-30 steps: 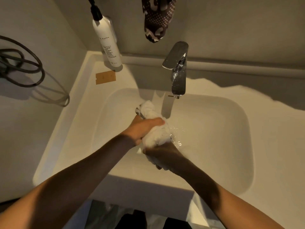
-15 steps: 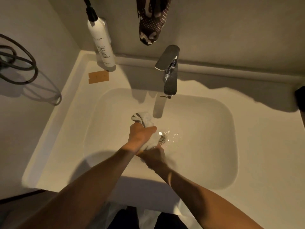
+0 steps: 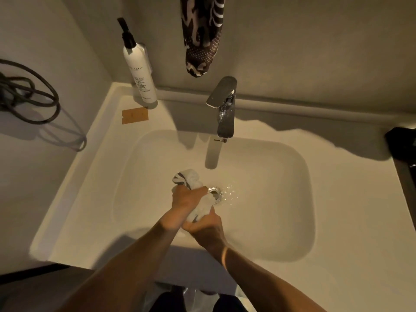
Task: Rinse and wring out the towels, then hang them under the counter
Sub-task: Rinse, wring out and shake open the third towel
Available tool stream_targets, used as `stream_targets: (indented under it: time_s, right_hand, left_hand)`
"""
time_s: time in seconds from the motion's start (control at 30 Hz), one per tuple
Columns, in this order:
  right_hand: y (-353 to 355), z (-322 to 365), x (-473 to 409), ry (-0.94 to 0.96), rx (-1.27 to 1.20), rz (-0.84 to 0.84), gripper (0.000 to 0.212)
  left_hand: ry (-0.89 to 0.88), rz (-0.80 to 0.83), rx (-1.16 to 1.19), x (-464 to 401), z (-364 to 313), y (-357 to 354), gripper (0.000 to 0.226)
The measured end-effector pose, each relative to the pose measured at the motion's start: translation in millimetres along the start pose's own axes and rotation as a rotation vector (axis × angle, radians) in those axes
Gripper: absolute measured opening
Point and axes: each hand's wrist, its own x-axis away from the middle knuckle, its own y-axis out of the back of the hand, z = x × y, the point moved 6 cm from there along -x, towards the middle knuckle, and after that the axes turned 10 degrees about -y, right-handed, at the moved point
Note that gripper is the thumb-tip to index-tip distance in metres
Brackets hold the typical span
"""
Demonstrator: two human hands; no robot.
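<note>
Towel (image 3: 191, 181) lowered toward drain (image 3: 215, 192), both hands' grip clenching it, middle seemingly hidden.

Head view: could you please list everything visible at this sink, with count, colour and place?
towel: one, white with a grey stripe, twisted between both hands over the drain
sink: one, white, centre
drain: one, metal, basin floor, wet around it
tap: one, chrome, back rim of the sink
pump bottle: one, white with black pump, back left corner
tag: one, tan, on the rim in front of the bottle
patterned cloth: one, dark brown and white, hanging on the wall above the tap
cable: one, dark, coiled at left
dark object: one, black, right edge, unclear
left hand: grips the towel's far part
right hand: grips its near end
</note>
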Motion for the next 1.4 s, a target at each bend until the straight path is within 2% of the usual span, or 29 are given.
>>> stream_targets:
  time_s: [0.1, 0.13, 0.23, 0.3, 0.37, 0.43, 0.5, 0.6, 0.7, 0.8, 0.87, 0.97, 1.03, 1.1, 1.2, 1.23, 1.3, 1.33, 1.4]
  right_hand:
    - [5, -1, 5, -0.010, 0.095, -0.008, 0.082]
    - [8, -1, 9, -0.008, 0.119, -0.003, 0.079]
    - [24, -3, 24, 0.016, 0.198, -0.001, 0.070]
    - [40, -2, 36, 0.069, 0.165, 0.041, 0.068]
    - [56, 2, 48, 0.158, 0.057, 0.129, 0.073]
    - [69, 9, 59, 0.244, -0.024, 0.201, 0.083]
    - [79, 14, 67, 0.289, -0.062, 0.209, 0.091]
    - [93, 22, 77, 0.325, -0.016, 0.057, 0.076]
    - [103, 35, 93, 0.452, 0.077, -0.111, 0.051]
    - [106, 46, 114, 0.617, 0.097, -0.143, 0.031]
    - [113, 47, 125, 0.623, -0.039, -0.095, 0.018]
    - [118, 45, 134, 0.501, -0.351, 0.068, 0.021]
    - [122, 44, 136, 0.467, -0.360, 0.053, 0.018]
    - [128, 49, 146, 0.488, -0.262, -0.035, 0.017]
    - [139, 67, 172, 0.626, -0.175, -0.211, 0.052]
    - [137, 78, 185, 0.704, -0.168, -0.215, 0.060]
    - [123, 100, 204, 0.793, -0.222, -0.071, 0.068]
    - [117, 111, 208, 0.776, -0.283, -0.016, 0.069]
    - [116, 127, 210, 0.726, -0.411, -0.056, 0.059]
  left_hand:
    - [0.081, 0.011, 0.116, -2, 12, -2, 0.079]
    - [0.097, 0.027, 0.168, -1, 16, -3, 0.081]
    - [0.139, 0.054, 0.388, 18, 18, 0, 0.067]
    - [0.162, 0.112, 0.572, 34, 14, 1, 0.055]
    - [0.162, 0.215, 0.742, 52, 3, 1, 0.047]
    - [0.143, 0.251, 0.870, 65, -12, 4, 0.038]
    - [0.112, 0.268, 0.932, 76, -20, 7, 0.044]
    - [0.051, 0.303, 0.866, 86, -22, 14, 0.067]
    - [0.027, 0.312, 0.754, 97, -26, 24, 0.070]
    - [-0.044, 0.368, 0.737, 111, -49, 30, 0.069]
    - [-0.113, 0.331, 0.810, 112, -65, 41, 0.067]
    - [-0.247, 0.229, 0.747, 119, -85, 66, 0.066]
    - [-0.349, 0.187, 0.658, 128, -101, 80, 0.072]
    - [-0.464, 0.168, 0.578, 140, -121, 96, 0.078]
    - [-0.616, 0.165, 0.435, 159, -153, 112, 0.058]
    - [-0.658, 0.148, 0.374, 164, -162, 117, 0.056]
    - [-0.722, 0.117, 0.253, 173, -175, 118, 0.066]
    - [-0.744, 0.102, 0.206, 177, -181, 117, 0.070]
    - [-0.774, 0.114, 0.142, 180, -191, 121, 0.074]
